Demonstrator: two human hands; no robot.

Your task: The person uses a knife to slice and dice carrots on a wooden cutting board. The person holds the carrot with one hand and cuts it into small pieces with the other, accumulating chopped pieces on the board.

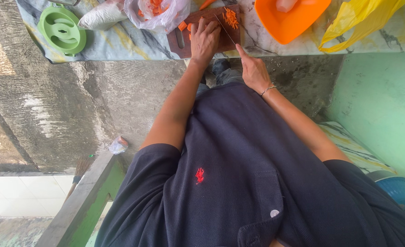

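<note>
A dark wooden cutting board point(180, 43) lies at the near edge of a marble-patterned counter point(133, 43). My left hand point(204, 39) presses flat on carrot pieces point(183, 26) on the board. My right hand point(253, 69) grips a knife handle, index finger along the spine. The thin knife blade point(226, 28) points up across the board. Beside the blade lies a small heap of cut carrot strips point(231, 17).
A clear plastic bag with carrot pieces point(156, 11), a white bag point(102, 16) and a green round lid point(62, 30) lie left of the board. An orange bowl point(287, 18) and a yellow plastic bag point(356, 20) sit to the right. A green wall point(381, 105) is on the right.
</note>
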